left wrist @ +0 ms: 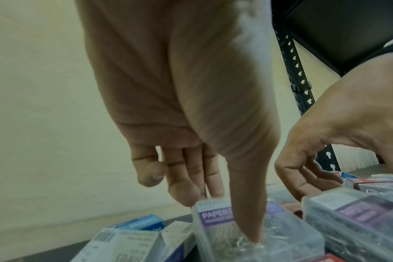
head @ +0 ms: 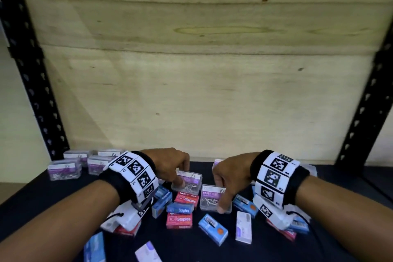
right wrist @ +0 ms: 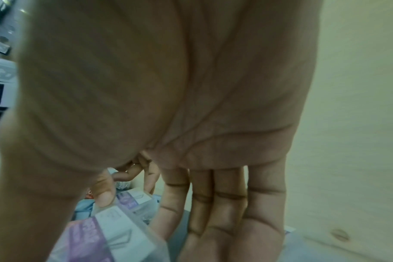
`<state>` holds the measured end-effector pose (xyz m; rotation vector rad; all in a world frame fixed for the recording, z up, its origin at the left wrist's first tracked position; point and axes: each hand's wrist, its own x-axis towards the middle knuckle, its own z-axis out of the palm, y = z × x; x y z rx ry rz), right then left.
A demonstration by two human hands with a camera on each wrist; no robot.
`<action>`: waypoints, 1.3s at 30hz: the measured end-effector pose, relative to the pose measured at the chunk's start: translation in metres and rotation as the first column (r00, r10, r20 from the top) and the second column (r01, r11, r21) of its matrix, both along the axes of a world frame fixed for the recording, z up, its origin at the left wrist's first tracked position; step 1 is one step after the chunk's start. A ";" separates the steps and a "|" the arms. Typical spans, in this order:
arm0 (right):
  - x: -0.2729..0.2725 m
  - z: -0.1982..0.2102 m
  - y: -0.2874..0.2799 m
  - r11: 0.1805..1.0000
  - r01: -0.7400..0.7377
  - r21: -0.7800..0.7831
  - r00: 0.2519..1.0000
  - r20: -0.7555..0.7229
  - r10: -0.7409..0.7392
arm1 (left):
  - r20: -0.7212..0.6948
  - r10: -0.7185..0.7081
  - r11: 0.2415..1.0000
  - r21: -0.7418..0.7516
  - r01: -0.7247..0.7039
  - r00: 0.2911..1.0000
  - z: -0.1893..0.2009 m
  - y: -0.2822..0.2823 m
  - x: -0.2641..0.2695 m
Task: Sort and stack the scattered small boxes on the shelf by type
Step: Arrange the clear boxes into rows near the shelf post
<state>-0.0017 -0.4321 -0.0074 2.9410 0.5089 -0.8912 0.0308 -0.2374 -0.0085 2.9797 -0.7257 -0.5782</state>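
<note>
Two clear paper-clip boxes with purple labels lie among the scattered boxes on the dark shelf. My left hand pinches the farther clip box, thumb on its near side and fingers behind the box. My right hand grips the nearer clip box, thumb at its front corner. In the right wrist view that box sits between thumb and straightish fingers. Both boxes seem to rest on the pile.
Several sorted clip boxes stand at the back left. Red staple boxes, blue ones and a white one lie scattered in front of my hands. Black uprights flank a wooden back panel.
</note>
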 end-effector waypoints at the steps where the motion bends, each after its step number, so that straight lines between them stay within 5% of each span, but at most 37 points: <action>1: -0.001 0.001 -0.001 1.000 -0.001 0.009 1.000 -0.013 0.001 | -0.001 -0.002 1.000 -0.015 0.002 1.000 0.000 0.000 0.000; 10: -0.002 0.004 -0.008 1.000 -0.009 -0.015 1.000 0.028 0.010 | -0.007 -0.060 0.998 0.026 0.060 0.998 0.004 -0.001 -0.002; 25: 0.007 0.044 -0.008 0.999 -0.014 0.045 0.989 0.148 0.008 | 0.021 -0.012 0.974 -0.224 0.017 1.000 0.033 0.030 -0.007; 39: 0.039 0.047 0.131 0.947 -0.309 0.093 0.917 0.293 0.271 | 0.097 0.247 0.966 -0.108 -0.236 0.964 0.043 0.187 -0.022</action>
